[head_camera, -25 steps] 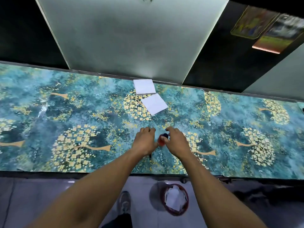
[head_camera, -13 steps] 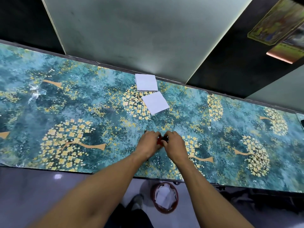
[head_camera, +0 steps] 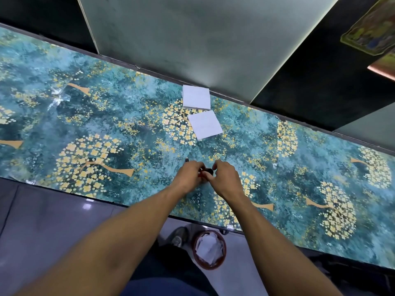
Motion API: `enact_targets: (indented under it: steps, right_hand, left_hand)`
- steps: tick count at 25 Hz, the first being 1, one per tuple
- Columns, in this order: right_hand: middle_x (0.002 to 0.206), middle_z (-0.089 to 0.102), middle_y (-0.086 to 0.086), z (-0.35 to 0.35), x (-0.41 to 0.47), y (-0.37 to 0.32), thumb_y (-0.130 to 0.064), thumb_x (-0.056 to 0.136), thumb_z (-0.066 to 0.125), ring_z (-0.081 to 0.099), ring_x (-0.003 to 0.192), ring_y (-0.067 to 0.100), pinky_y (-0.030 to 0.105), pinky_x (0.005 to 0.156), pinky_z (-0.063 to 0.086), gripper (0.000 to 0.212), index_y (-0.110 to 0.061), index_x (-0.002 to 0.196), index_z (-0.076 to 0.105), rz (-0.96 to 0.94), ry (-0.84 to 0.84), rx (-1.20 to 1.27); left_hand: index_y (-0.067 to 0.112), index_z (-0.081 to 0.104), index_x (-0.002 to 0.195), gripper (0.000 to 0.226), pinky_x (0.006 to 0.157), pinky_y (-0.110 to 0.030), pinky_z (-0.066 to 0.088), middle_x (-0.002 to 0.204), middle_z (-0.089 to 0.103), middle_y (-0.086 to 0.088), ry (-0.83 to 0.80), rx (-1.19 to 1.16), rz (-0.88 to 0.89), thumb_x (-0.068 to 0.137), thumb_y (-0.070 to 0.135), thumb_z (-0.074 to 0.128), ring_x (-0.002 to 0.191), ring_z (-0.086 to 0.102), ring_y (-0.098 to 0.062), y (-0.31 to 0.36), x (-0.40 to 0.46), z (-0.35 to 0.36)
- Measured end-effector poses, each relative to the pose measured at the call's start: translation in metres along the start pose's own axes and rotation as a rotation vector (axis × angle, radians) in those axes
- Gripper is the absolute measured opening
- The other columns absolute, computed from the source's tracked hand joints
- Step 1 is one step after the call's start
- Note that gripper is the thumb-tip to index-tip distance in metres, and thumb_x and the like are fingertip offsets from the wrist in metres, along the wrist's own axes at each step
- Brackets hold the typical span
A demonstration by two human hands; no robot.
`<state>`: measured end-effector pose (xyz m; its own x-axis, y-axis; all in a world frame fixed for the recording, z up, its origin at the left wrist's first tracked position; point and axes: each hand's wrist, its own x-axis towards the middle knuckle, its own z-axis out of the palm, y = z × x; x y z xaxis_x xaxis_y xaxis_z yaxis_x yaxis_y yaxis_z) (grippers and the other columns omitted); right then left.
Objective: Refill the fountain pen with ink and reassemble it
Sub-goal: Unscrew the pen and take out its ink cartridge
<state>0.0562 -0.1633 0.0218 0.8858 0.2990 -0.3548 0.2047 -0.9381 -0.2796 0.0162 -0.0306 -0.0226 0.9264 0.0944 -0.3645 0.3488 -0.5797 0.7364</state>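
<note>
My left hand (head_camera: 189, 175) holds the red ink bottle (head_camera: 202, 174). My right hand (head_camera: 224, 176) pinches its black cap (head_camera: 209, 171). The pen (head_camera: 186, 160) pokes out behind my left fingers.

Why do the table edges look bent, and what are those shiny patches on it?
Head view: the wide-angle lens bows and tilts the table; its glossy cover throws white glare at far left; the hands sit close together and hide most of the small ink bottle; the white paper squares stay sharp.
</note>
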Motion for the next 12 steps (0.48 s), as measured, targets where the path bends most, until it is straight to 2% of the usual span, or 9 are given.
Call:
enact_targets:
  steps: [3,5,7,9,12]
  right_hand:
    - [0.101,0.061,0.008,-0.002,0.002,-0.001,-0.036,0.092,0.067,0.062,0.087,0.030,0.038,0.068,0.049,0.027,-0.013,0.103,0.059,-0.101,-0.002,-0.080]
    - [0.105,0.057,0.008,-0.005,0.004,0.001,-0.025,0.092,0.068,0.061,0.092,0.030,0.040,0.073,0.050,0.020,-0.014,0.108,0.061,-0.196,-0.048,-0.073]
    - [0.112,0.055,0.006,-0.009,0.006,0.005,-0.020,0.090,0.068,0.059,0.100,0.030,0.042,0.081,0.051,0.026,-0.016,0.115,0.061,-0.232,-0.105,-0.002]
    - [0.115,0.055,0.005,-0.012,0.008,0.007,-0.031,0.089,0.070,0.058,0.102,0.028,0.041,0.082,0.050,0.036,-0.017,0.119,0.057,-0.180,-0.087,0.048]
    - [0.101,0.061,0.005,-0.011,0.012,0.005,-0.045,0.088,0.068,0.060,0.088,0.028,0.039,0.070,0.051,0.035,-0.016,0.102,0.057,-0.093,-0.020,-0.054]
  left_hand:
    - [0.016,0.071,0.104,0.026,0.081,-0.036,0.057,0.099,0.071,-0.002,0.017,-0.007,-0.036,0.079,0.011,0.076,0.084,0.067,-0.017,0.002,0.000,0.003]
    - [0.016,0.071,0.106,0.031,0.083,-0.033,0.056,0.101,0.071,-0.001,0.026,-0.016,-0.055,0.076,0.010,0.078,0.086,0.067,-0.017,0.004,0.000,0.005]
    - [0.015,0.071,0.107,0.035,0.082,-0.031,0.055,0.101,0.071,-0.001,0.029,-0.045,-0.072,0.074,0.008,0.080,0.085,0.067,-0.017,0.004,0.000,0.005]
    - [0.014,0.071,0.108,0.035,0.080,-0.031,0.057,0.101,0.071,-0.002,0.027,-0.063,-0.085,0.075,0.008,0.081,0.084,0.068,-0.015,0.004,0.001,0.006]
    - [0.014,0.071,0.103,0.030,0.075,-0.034,0.059,0.095,0.071,-0.002,0.033,-0.077,-0.090,0.075,0.007,0.080,0.079,0.068,-0.013,0.003,0.001,0.007]
